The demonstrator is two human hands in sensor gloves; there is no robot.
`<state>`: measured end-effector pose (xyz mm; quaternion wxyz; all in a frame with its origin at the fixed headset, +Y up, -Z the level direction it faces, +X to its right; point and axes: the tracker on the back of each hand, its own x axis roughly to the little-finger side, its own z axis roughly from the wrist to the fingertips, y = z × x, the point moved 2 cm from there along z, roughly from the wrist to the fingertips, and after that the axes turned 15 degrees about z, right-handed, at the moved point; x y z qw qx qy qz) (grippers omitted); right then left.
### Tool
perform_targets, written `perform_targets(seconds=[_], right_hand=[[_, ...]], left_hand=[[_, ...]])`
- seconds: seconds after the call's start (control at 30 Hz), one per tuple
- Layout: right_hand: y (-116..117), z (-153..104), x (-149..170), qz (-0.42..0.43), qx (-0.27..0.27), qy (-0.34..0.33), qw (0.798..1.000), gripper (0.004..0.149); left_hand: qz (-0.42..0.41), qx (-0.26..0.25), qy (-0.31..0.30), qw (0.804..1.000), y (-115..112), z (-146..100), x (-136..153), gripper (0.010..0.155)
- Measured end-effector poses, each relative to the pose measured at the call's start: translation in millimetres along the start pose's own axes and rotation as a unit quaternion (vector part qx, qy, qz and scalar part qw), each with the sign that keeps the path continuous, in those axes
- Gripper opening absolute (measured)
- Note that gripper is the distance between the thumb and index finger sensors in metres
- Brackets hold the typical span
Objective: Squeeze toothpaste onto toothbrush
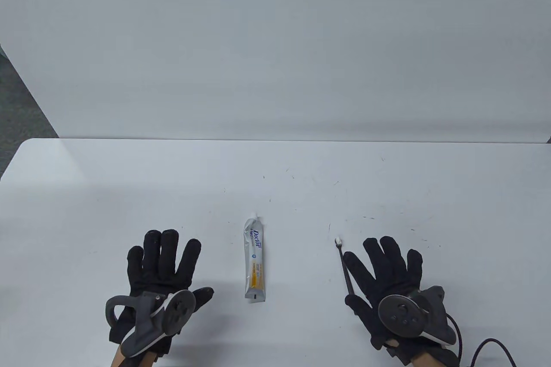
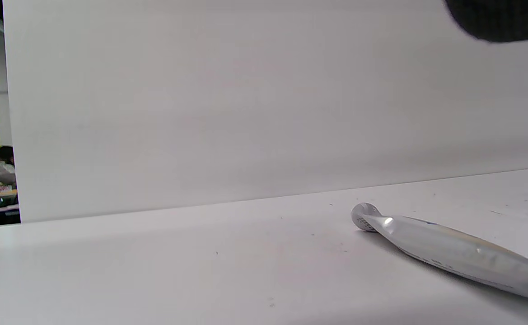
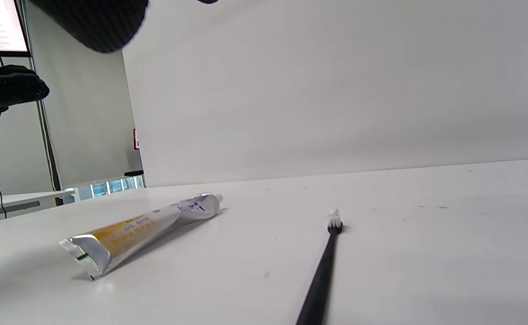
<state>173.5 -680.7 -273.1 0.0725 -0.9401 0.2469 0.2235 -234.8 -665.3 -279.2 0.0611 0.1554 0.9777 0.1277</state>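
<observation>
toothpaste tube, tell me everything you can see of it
The toothpaste tube is silvery foil-like, with blue "Doctor" lettering and a yellow-orange band toward its flat crimped end. It lies flat on the white table, nozzle end pointing away from the person, crimp nearest them. It sits between the two hands; nothing touches it but the table.

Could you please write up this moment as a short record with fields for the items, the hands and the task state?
toothpaste tube: lies flat on the table, between the hands, nozzle end away from the person
toothbrush: black, lies flat, white bristles at the far end, beside the right hand
left hand: fingers spread, holds nothing
right hand: fingers spread, holds nothing
task state: nothing picked up yet
</observation>
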Motion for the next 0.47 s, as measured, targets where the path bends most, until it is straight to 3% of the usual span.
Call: perform_targets(seconds=[0.2,0.47], right_hand=[[16,4,9,-0.004,-0.071,0.046,0.996,0.074],[16,4,11,0.014,-0.069,0.051,0.996,0.073]], left_hand=[[0.013,0.04,-0.01,0.999,-14,3,-6,0.099],[0.025,0.059,-0.022,0.998,-21,6,-17,0.097]])
